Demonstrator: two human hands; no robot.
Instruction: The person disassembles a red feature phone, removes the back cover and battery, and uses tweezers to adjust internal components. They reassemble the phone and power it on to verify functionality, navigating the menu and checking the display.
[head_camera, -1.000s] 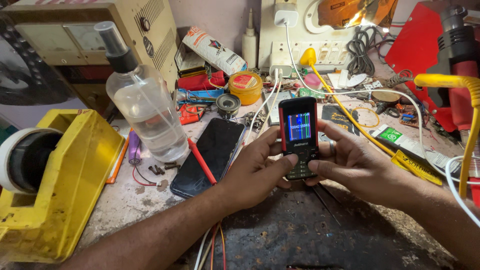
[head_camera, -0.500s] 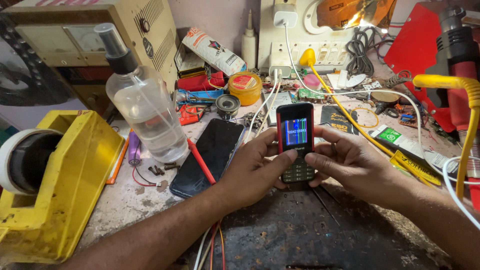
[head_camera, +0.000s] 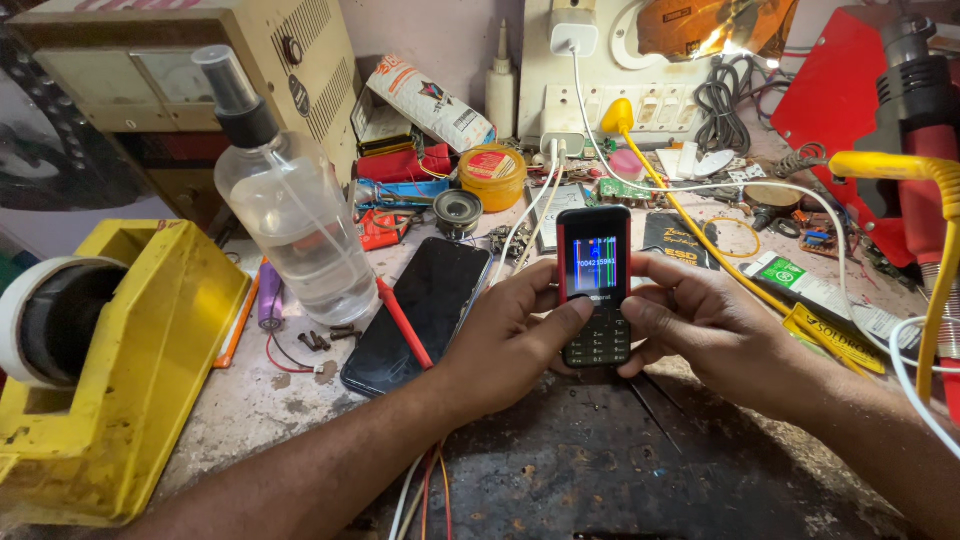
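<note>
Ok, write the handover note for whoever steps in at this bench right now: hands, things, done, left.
Left hand: grips the small keypad phone from its left side, thumb on the keypad.
Right hand: holds the phone's right side, thumb at the keypad edge.
Phone: upright above the dark mat, screen lit with coloured stripes and digits.
Nearby: a black smartphone lies flat left of the hands with a red tool across it; spray bottle and yellow tape dispenser further left.
Done: phone is powered on.
Left: screen shows stripes; cause cannot be told.
</note>
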